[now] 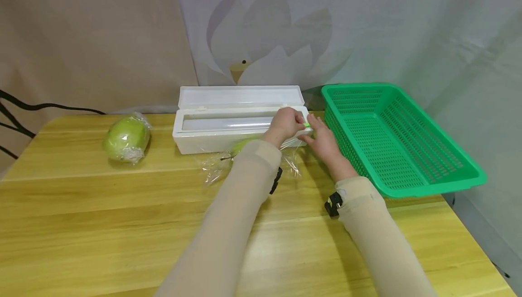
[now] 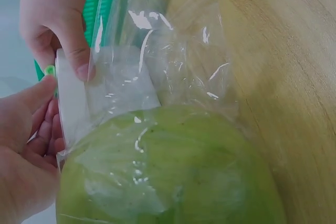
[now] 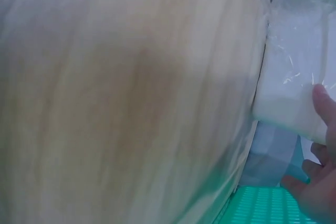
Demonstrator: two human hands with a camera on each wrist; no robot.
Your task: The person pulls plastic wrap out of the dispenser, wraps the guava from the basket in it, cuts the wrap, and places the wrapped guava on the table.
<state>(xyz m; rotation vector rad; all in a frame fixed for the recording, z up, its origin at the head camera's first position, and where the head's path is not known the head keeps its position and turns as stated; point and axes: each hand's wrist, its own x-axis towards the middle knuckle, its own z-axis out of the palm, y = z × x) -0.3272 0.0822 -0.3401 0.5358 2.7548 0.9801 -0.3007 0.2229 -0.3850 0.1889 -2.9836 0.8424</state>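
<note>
A white cling film box (image 1: 212, 142) stands at the back of the table, lid raised, with a film roll (image 1: 228, 123) inside. My left hand (image 1: 284, 124) pinches a small green slider (image 2: 50, 70) at the box's right end. My right hand (image 1: 324, 143) holds that same end, its thumb (image 3: 323, 100) pressed on the front face. In front of the box sits a green fruit (image 2: 173, 166), partly hidden by my left arm in the head view. Clear film (image 2: 178, 51) lies over the fruit and stretches toward the box.
Another green fruit (image 1: 127, 137), wrapped in film, rests at the table's left. A green plastic basket (image 1: 401, 190) stands at the right, close to my right hand. Black cables (image 1: 53, 105) run beyond the left edge, and a curtain (image 1: 102, 39) hangs behind the table.
</note>
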